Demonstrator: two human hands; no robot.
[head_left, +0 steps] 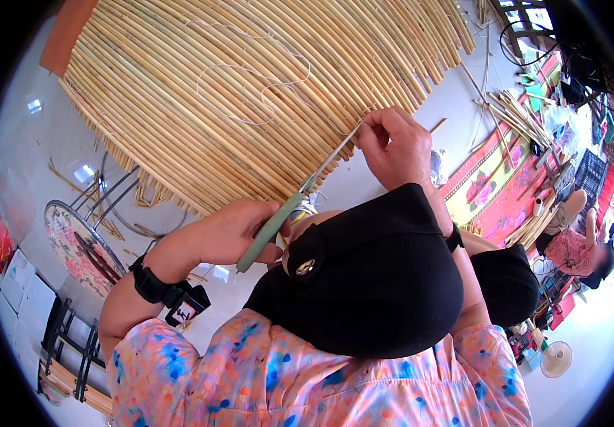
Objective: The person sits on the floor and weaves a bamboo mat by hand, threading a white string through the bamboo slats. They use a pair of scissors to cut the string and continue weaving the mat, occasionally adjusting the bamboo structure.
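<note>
A mat of long pale reeds or canes (235, 92) laid side by side fills the upper middle. My left hand (239, 226) is closed round the green handle of a pair of scissors (273, 229). Their narrow metal blades reach up and right along the mat's near edge. At the blade tips, beside that edge, my right hand (396, 146) is closed in a pinch. What its fingers hold, if anything, is too small to make out. A loose white thread (294, 80) curls across the top of the mat.
Below the mat on the left is a round stool with a flowered seat (82, 245). To the right lie a red flowered cloth (488, 174) and loose canes (513, 117). A person in pink (570, 249) sits farther right, near a fan (556, 359).
</note>
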